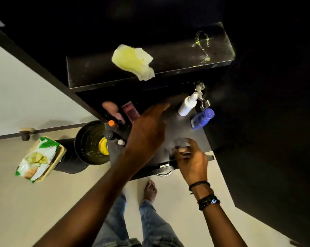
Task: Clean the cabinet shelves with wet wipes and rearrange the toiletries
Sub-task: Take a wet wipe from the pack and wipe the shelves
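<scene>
The used wet wipe (132, 62) lies on the upper shelf (168, 56), overhanging its front edge; toiletries stand on the lower shelf (179, 127). Left hand (147, 129) reaches in, fingers extended and apart, empty; right hand (190, 157) is blurred, so I cannot tell its grip. Risk: the reaching arm may topple the white bottle (188, 104) or blue bottle (201, 118).

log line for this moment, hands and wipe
left hand: open, reaching over lower shelf | right hand: at shelf front, grip blurred | used wipe: lying on upper shelf
</scene>
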The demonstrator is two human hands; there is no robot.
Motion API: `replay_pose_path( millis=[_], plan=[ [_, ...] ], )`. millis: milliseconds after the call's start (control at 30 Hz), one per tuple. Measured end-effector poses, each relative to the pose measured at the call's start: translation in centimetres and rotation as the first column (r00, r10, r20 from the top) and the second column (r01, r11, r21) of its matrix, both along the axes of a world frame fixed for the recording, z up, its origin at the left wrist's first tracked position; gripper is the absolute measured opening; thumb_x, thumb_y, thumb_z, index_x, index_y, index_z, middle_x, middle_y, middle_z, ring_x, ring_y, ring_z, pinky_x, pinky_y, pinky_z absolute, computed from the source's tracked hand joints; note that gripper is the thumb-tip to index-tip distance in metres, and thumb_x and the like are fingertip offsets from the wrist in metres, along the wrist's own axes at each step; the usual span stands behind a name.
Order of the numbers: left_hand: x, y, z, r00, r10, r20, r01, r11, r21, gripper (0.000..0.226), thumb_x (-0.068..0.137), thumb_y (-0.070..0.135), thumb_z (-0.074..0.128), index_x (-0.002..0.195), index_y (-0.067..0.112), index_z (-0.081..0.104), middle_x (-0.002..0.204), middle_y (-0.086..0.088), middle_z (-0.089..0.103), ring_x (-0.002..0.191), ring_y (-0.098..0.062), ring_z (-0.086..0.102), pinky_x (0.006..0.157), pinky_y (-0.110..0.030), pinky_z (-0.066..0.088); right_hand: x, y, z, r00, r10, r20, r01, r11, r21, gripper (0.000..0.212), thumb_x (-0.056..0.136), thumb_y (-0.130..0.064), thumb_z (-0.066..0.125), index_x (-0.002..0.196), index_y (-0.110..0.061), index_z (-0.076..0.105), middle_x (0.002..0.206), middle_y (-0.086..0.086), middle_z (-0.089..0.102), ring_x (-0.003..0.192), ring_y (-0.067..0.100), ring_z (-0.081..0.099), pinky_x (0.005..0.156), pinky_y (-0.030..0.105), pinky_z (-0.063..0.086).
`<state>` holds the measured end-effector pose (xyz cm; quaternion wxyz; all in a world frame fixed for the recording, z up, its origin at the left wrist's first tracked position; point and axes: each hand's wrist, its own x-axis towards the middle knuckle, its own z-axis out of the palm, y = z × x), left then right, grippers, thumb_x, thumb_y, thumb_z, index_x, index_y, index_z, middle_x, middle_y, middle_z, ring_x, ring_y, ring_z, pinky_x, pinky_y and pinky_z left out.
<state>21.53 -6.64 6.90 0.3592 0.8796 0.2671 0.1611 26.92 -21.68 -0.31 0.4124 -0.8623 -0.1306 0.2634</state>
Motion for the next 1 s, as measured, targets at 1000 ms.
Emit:
replay_pose_path(
  millis=[1000],
  plan=[
    [-15.1,4.1,-10.7,0.884,0.341,-0.320,-0.397,0.909,-0.128,0.023,0.081,0.017,0.069,0.102,0.013,0.061,0.097,-0.004,0.067,0.082,-0.020,0.066,0.068,-0.035,0.056,-9.8,7.6,-5.5,0.923,0.377,-0.078,-0.379,0.925,-0.012,0.048,0.072,-0.006,0.072,0.114,-0.014,0.051,0.120,0.006,0.049,0.099,0.026,0.060,0.079,0.028,0.050]
  ],
)
